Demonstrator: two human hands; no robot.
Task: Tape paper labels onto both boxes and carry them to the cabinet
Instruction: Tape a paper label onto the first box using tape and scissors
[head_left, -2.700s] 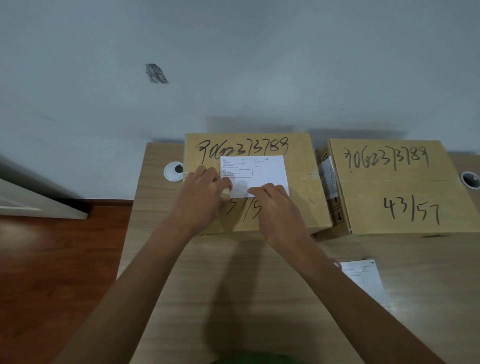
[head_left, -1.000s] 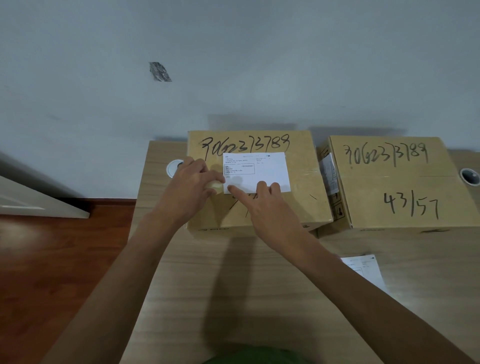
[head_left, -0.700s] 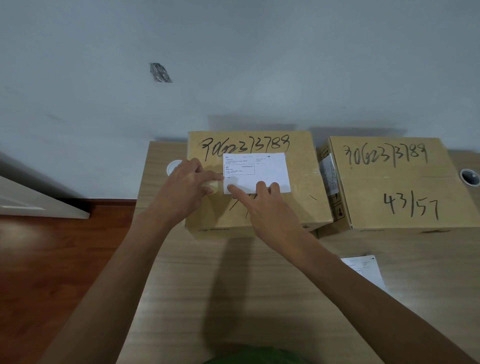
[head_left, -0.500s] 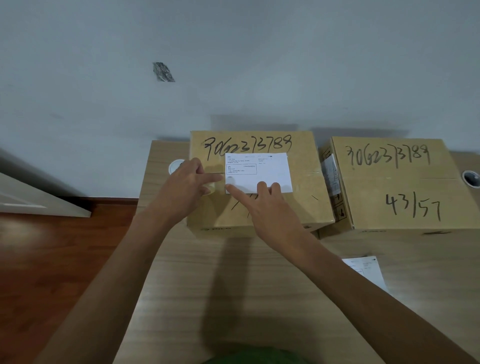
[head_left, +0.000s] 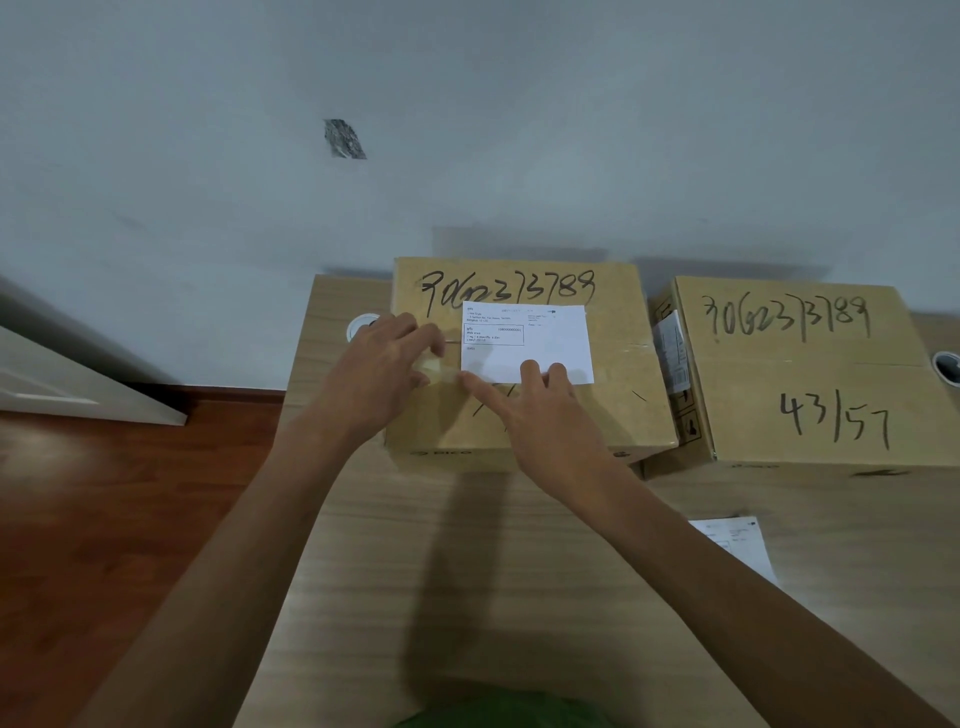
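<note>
Two cardboard boxes with black handwritten numbers stand side by side at the back of the desk. A white paper label (head_left: 540, 343) lies on top of the left box (head_left: 618, 405). My right hand (head_left: 545, 415) presses the label's lower edge with straight fingers, the index finger at its lower left corner. My left hand (head_left: 379, 374) pinches a piece of clear tape (head_left: 439, 370) just left of that corner. The right box (head_left: 821, 384) has no label on top. A second paper label (head_left: 737, 545) lies on the desk in front of it.
The wooden desk (head_left: 493, 571) stands against a grey wall. Cable holes sit at its back left (head_left: 361, 325) and far right (head_left: 948, 366). Red-brown floor (head_left: 114, 519) lies to the left, with a white door edge (head_left: 78, 384) beyond it.
My left hand has drawn slightly left from the label's edge, with the tape between its fingers. My right index finger stays at the label's lower left corner.
</note>
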